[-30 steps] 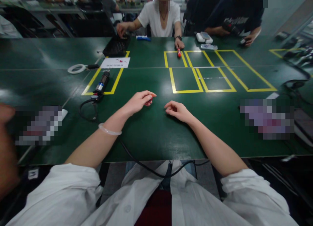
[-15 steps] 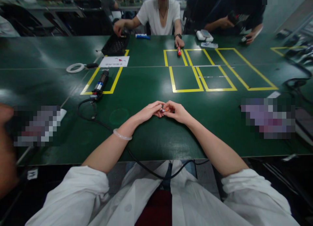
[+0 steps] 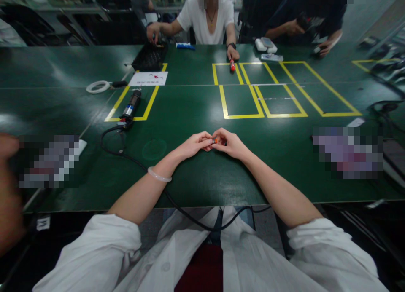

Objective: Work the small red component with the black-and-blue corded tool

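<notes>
Both hands meet above the green table (image 3: 202, 178), fingertips together around a small part with an orange bit (image 3: 215, 140). Its kind is too small to tell. My left hand (image 3: 198, 143) has its thumb and fingers pinched on the part. From the other side, my right hand (image 3: 228, 143) curls round it, thumb and fingertips against it. The fingers cover most of the part.
A black electric screwdriver (image 3: 131, 105) lies to the left, its cable looping towards me. Yellow tape frames (image 3: 243, 116) mark the table. Farther off are a black tray (image 3: 150, 58), a white sheet (image 3: 148, 79) and a red-handled tool (image 3: 232, 66) under a co-worker's hand.
My fingers have shifted slightly on the small part, and its orange bit now shows between the fingertips. The hands stay in nearly the same place.
</notes>
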A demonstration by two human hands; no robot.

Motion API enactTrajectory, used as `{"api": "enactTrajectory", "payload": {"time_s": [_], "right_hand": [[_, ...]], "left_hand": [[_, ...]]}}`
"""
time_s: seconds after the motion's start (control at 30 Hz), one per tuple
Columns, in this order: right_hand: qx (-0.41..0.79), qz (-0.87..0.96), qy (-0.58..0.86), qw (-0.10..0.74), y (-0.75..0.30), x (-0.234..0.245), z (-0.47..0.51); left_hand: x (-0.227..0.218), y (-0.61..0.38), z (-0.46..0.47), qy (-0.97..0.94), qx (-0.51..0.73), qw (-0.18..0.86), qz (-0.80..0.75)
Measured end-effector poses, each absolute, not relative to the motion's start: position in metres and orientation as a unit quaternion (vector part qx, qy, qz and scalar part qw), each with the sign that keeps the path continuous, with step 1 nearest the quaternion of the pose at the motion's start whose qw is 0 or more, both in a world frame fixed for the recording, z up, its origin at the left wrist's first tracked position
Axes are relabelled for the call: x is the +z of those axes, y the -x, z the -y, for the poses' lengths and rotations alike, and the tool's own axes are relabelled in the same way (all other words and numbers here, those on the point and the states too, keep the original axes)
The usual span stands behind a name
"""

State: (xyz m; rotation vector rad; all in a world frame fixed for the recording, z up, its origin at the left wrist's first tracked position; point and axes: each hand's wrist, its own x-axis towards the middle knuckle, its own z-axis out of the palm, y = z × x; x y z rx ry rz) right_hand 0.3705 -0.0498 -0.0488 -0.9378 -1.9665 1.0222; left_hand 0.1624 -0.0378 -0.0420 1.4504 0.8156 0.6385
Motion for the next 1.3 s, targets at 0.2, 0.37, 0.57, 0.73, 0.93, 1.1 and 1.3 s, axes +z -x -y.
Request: {"api": "enactTrajectory", "payload": {"time_s": [0.2, 0.37, 0.57, 0.73, 0.93, 1.1, 1.3], "right_hand": [[0.481, 0.704, 0.359, 0.379, -0.3702, -0.0554, 0.0453], [0.444, 0.728, 0.352, 0.385, -0.3709, -0.0515, 0.0462], [0.399, 0.751, 0.371, 0.374, -0.3710, -0.0506, 0.0460], [0.378, 0.763, 0.374, 0.367, -0.3720, -0.0505, 0.0455], [0.348, 0.776, 0.372, 0.371, -0.3728, -0.0483, 0.0466], [0.355, 0.776, 0.374, 0.364, -0.3719, -0.0493, 0.0469], [0.374, 0.769, 0.377, 0.357, -0.3711, -0.0480, 0.0479]], "left_hand": [[-0.0424, -0.1637, 0.0415, -0.633, 0.306, 0.615, -0.357], [-0.0459, -0.1638, 0.0407, -0.626, 0.314, 0.616, -0.359], [-0.0459, -0.1636, 0.0399, -0.634, 0.331, 0.602, -0.354], [-0.0440, -0.1635, 0.0405, -0.638, 0.329, 0.597, -0.357], [-0.0427, -0.1636, 0.0404, -0.633, 0.320, 0.607, -0.360], [-0.0429, -0.1629, 0.0399, -0.635, 0.318, 0.607, -0.356], [-0.0447, -0.1625, 0.0395, -0.638, 0.315, 0.604, -0.360]]}}
